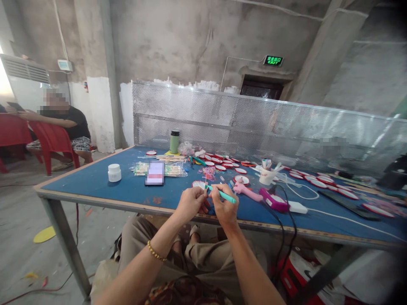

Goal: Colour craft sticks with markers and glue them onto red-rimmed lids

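**Working at the Near Edge**

We are facing a perforated metal panel (203, 116) that is standing behind a blue surface (95, 180). Our right hand (226, 207) and left hand (192, 201) are meeting at the near edge. A green bottle (174, 142) is standing upright near the panel; a pink tool (249, 192) is lying right of our hands, and a phone (155, 173) left of them. With the right fingers we are grasping a teal pen (227, 196). With the left fingers we are pinching a narrow stick (205, 190), positioned between both hands at the pen's tip; contact we cannot tell.
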A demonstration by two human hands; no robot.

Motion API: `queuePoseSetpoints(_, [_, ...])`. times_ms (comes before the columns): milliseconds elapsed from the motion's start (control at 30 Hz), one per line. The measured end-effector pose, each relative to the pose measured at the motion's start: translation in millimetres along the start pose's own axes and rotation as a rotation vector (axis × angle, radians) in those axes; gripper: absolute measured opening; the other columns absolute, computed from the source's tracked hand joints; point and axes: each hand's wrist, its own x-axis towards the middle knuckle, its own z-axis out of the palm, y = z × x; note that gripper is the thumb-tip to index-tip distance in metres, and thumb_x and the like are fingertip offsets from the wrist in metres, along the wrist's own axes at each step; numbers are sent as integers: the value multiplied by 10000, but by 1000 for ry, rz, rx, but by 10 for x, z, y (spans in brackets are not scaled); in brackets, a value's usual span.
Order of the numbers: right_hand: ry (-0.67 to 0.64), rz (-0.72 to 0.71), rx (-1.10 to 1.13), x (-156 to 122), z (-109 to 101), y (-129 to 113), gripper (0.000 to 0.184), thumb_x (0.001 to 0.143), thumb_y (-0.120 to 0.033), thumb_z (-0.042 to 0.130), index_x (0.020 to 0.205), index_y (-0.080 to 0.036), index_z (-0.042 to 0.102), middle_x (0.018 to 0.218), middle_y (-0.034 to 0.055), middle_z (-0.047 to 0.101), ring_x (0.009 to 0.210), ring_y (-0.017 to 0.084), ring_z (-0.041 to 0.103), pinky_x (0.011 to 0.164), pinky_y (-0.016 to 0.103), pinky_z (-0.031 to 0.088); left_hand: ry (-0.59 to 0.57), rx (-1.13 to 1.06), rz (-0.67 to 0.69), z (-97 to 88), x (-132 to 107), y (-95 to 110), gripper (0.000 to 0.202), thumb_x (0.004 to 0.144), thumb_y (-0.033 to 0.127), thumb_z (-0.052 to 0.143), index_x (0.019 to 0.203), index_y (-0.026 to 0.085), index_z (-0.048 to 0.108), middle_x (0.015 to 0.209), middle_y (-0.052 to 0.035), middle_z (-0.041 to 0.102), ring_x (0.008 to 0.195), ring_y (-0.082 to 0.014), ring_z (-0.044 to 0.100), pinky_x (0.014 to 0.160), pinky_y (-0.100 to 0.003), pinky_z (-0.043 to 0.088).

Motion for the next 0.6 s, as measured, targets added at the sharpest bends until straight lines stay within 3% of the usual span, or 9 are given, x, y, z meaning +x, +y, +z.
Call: queuePoseSetpoints(600, [-9,-2,11,6,-3,-29,186,930,-301,508,843,-201,638,666,-1,646,543,136,584,530,259,479,2,3,4,2,-1,-3,298,856,421,554,681,181,542,618,-30,687,486,-138,654,422,-187,465])
